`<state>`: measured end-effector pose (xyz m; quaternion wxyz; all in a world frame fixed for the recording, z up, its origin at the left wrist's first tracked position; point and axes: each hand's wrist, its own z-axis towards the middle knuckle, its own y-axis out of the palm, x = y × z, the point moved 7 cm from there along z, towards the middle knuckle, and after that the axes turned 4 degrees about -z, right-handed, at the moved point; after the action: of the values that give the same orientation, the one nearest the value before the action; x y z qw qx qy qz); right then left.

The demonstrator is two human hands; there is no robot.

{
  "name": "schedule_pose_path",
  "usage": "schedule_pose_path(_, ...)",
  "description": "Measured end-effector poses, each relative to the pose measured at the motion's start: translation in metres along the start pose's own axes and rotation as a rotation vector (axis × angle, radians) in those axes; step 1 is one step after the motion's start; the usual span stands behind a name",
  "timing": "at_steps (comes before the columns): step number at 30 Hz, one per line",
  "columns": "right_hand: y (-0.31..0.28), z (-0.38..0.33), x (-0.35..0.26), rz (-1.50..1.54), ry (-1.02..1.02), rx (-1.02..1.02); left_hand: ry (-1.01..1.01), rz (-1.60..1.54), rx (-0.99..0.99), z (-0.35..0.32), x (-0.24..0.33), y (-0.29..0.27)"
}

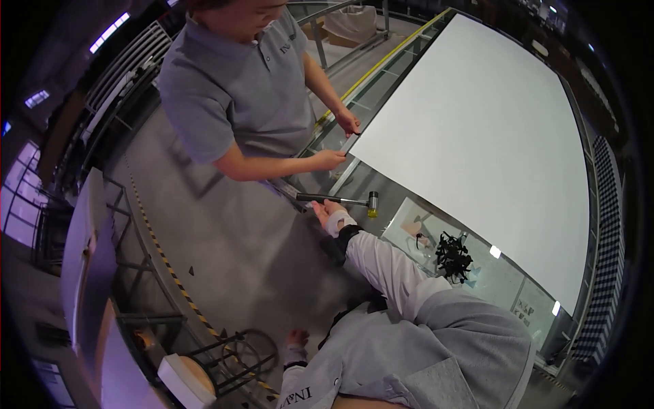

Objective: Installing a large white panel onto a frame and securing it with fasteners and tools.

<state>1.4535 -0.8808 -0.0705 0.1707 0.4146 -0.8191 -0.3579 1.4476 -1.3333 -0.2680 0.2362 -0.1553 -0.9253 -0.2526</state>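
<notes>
Item: my right hand [330, 215], fingers closed around the black handle of a small mallet [340, 200], its head poised just over the frame edge [340, 178] beside the big white panel [477, 129]. My left hand [296, 339] hangs low at my side, apart and empty. A co-worker's two hands [338, 140] steady the panel's corner. I judge seating half done: this corner untapped, black clips [453, 255] unused.
</notes>
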Motion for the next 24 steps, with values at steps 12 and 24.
schedule_pose_path(12, -0.016, -0.078, 0.004, -0.665, 0.139, -0.119, -0.192, 0.172, 0.291, -0.013, -0.032, -0.041)
schedule_pose_path(24, -0.045, -0.16, -0.041, -1.143, 0.194, -0.348, -0.033, 0.655, 0.21, 0.001, 0.084, 0.105)
